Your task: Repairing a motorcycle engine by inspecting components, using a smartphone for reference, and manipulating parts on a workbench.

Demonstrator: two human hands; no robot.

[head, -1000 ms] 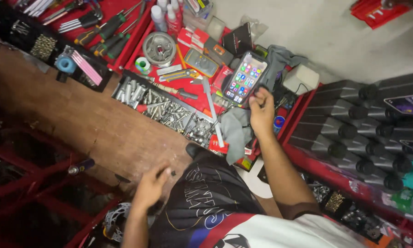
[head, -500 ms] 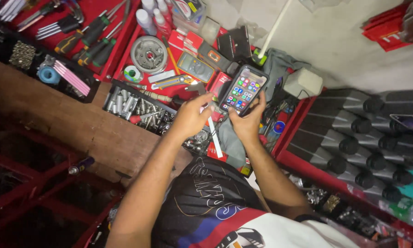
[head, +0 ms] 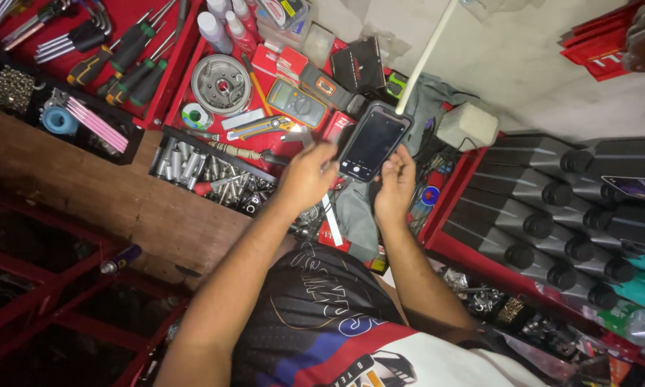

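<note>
Phone: dark smartphone (head: 373, 142) with a near-black screen, held tilted above the red tool tray (head: 193, 68), its upper end pointing towards a white rod (head: 424, 56).
Right hand: right hand (head: 395, 185) grips the phone's lower right edge, fingers curled up along its side and behind it.
Left hand: left hand (head: 307, 175) sits at the phone's left edge, fingers bent towards the casing; it appears to touch the lower corner, though motion blur makes the contact hard to confirm.
Directly below: grey cloth (head: 356, 215) lies under both hands, beside a narrow white strip (head: 331, 222) that runs down from between the wrists.
Left of the hands: black bin of metal sockets and bits (head: 208, 172) stands on the brown wooden bench (head: 86, 193), just beside the left hand.
Further up the tray: yellow-edged multimeter (head: 296, 102), round metal disc (head: 222, 84), small roll of green tape (head: 196, 116), and green-handled screwdrivers (head: 132, 61).
Far left: blue tape roll (head: 59, 120) next to pink sticks (head: 97, 125) in a dark tray.
Right side: rows of dark capped bottles (head: 552, 193) lie packed in a red rack, well apart from the phone.
Near the rod: pale boxy block (head: 468, 125) rests just right of the phone.
</note>
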